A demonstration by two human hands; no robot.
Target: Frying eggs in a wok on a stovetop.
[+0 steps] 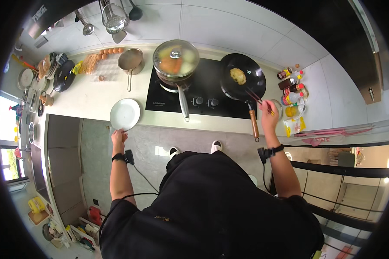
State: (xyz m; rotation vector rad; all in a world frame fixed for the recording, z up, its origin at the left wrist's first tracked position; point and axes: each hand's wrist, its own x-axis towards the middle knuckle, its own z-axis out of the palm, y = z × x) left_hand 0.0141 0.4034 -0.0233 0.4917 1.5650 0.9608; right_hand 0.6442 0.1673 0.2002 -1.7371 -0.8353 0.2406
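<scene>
A black wok (225,74) with a wooden handle (253,122) sits on the right side of the gas hob (199,111), and a fried egg (238,76) lies inside it. My right hand (269,115) grips a pair of dark chopsticks (255,97), whose tips reach over the wok's near rim, apart from the egg. On the left, the fingers of my left hand (119,137) pinch the near edge of a white plate (125,114). That plate bears no food and is at the counter's front edge; whether it rests on the counter I cannot tell.
A lidded pot (176,58) of vegetables stands on the left burner, its handle (183,105) jutting over the counter edge. Left of it are a small saucepan (130,61) and several eggs (111,51). Sauce bottles (291,89) line the right end. Utensils (115,21) hang above.
</scene>
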